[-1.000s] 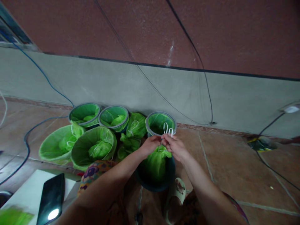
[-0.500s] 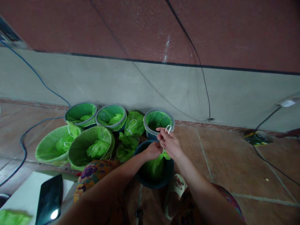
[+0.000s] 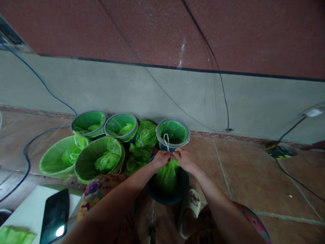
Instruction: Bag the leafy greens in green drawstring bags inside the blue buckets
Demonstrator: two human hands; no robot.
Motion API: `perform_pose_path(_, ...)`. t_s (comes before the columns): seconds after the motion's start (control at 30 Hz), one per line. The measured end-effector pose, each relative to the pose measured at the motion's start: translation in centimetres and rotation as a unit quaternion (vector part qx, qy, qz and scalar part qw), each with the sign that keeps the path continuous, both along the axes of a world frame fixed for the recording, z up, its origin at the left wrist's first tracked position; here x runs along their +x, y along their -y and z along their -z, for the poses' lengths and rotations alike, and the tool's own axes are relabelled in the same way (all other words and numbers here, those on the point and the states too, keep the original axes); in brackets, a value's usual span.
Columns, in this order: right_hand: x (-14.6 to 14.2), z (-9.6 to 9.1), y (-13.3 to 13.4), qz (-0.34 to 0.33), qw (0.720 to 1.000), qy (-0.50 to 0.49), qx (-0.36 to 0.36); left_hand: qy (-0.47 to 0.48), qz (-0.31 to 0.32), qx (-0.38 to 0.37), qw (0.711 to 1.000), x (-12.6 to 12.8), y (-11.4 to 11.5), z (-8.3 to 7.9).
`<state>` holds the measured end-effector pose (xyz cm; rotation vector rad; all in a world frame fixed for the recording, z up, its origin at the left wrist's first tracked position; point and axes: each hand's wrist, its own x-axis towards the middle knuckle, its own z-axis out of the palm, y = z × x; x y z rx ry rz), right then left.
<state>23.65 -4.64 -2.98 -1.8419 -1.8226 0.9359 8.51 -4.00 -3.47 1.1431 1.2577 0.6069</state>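
Okay, logged left hand [image 3: 161, 160] with fingers pinched together on the gathered neck of the green mesh bag [image 3: 167, 179], down inside the dark bucket [image 3: 182, 188], then white drawstring [image 3: 168, 145] looped upward, then right hand [image 3: 183, 159] with fingertips bunched at the same neck. Judged bag soft, limp, probably light, snag-prone, not slippery; best held by cinched neck or drawstring.

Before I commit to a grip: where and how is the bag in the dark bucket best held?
Take the bag by its gathered neck, probably from above. It narrows there, just below the white loops, while the fuller body sits within the bucket, whose wall hampers a side approach. The left hand and right hand are at the neck.
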Motion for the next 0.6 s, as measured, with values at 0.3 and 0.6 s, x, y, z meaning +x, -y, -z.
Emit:
perform_pose_path(0.3, 0.9, -0.7, 0.2, -0.132, 0.987, -0.033, -0.082, -0.005, 0.018, 0.060, 0.998, -1.4, -0.8, -0.9)
perform_pose_path(0.6, -0.5, -1.1, -0.6, -0.081, 0.956, -0.279, 0.034, -0.175, 0.195, 0.357, 0.897, -2.0, 0.1, -3.5)
